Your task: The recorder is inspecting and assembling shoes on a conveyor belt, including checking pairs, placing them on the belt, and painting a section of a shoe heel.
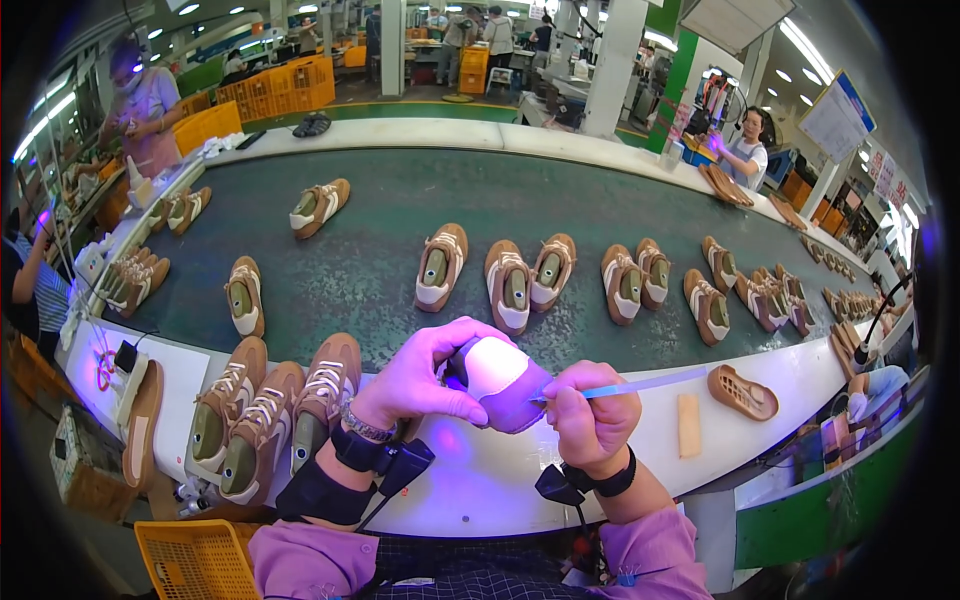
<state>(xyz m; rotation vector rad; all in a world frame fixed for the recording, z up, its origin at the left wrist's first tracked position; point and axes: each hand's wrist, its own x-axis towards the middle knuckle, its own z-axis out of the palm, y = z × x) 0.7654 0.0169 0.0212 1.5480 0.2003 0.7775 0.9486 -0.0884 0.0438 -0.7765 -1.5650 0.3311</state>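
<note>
Where two hands work — one shoe.

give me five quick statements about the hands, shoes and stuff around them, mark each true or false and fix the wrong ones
1. The left hand holds a shoe. True.
2. The right hand is empty. False: it holds a thin blue tool.
3. Several other shoes stand on the green surface. True.
4. The grid-patterned brown sole lies left of the tan block. False: it lies to the right.
5. A yellow crate sits at the lower left. True.
</note>
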